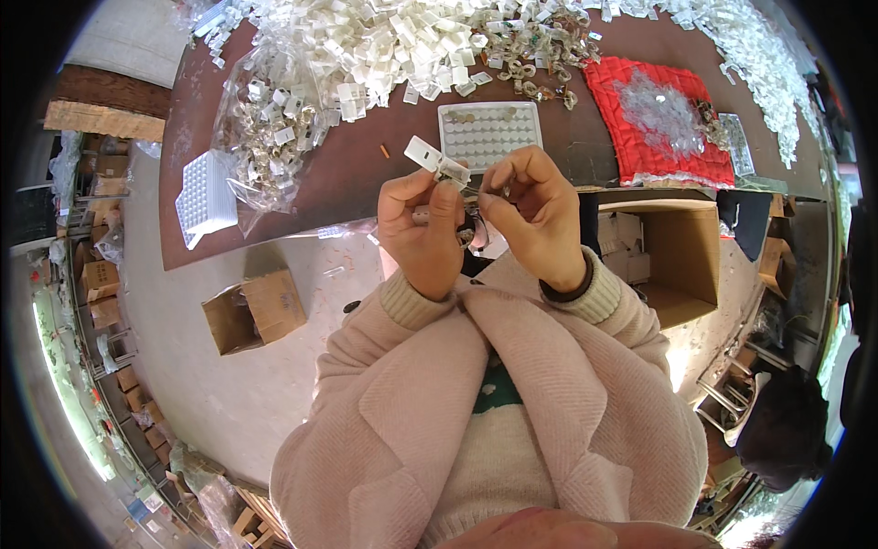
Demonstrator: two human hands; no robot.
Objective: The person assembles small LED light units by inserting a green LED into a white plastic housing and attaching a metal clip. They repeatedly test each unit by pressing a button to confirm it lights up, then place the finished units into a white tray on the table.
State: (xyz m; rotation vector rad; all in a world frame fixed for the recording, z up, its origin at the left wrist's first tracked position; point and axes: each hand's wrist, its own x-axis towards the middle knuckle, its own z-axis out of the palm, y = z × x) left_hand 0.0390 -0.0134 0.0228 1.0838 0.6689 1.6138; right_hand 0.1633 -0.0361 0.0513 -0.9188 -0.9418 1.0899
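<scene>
Between the thumb and fingers of my left hand (422, 229) is a small white plastic box (435, 160), its lid swung open toward the far left. My right hand (535, 215) is just to the right of it, thumb and fingertips pinched together; what they hold, if anything, is too small to make out. Both hands are raised at the near edge of the brown table (347, 197). Just beyond them lies a white tray (490, 135) with rows of round pockets and a few small discs along its far row.
Clear and white plastic boxes (384, 46) are heaped at the back, beside small brownish pieces (540, 69). A red quilted cloth (640, 119) with clear bits lies right. White stacked trays (206, 197) stand left. Cardboard boxes (254, 311) sit below; another person (785, 430) is lower right.
</scene>
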